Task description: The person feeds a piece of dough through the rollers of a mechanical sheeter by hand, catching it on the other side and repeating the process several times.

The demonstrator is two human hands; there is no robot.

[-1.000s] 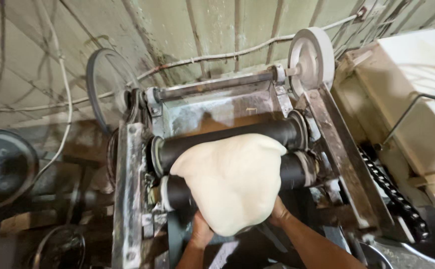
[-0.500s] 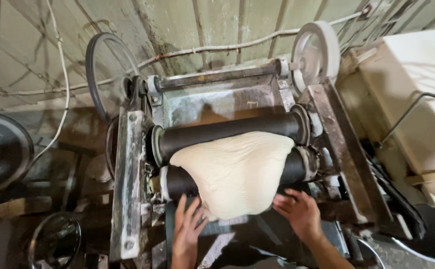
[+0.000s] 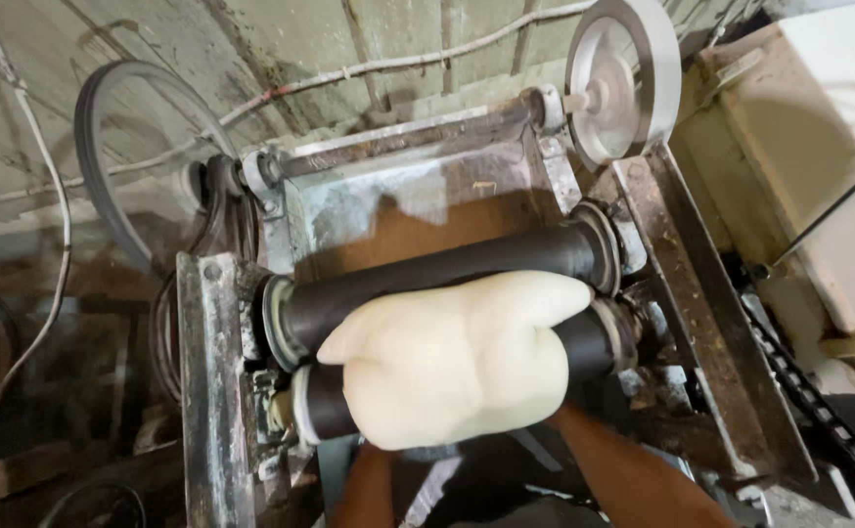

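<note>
Pale dough slab (image 3: 452, 362) now bunched thicker, draped over the lower roller (image 3: 584, 342) and touching the upper roller (image 3: 437, 279). Half a second ago my hands lay flat and spread just below the sheet; now both are tucked under it, only forearms visible. Left hand (image 3: 374, 458) and right hand (image 3: 564, 418) sit hidden beneath the dough edge, so I cannot tell their grip. My read: dough is being lifted and folded back toward the nip. Flywheel (image 3: 623, 78) sits upper right, drive chain (image 3: 819, 391) off right.
</note>
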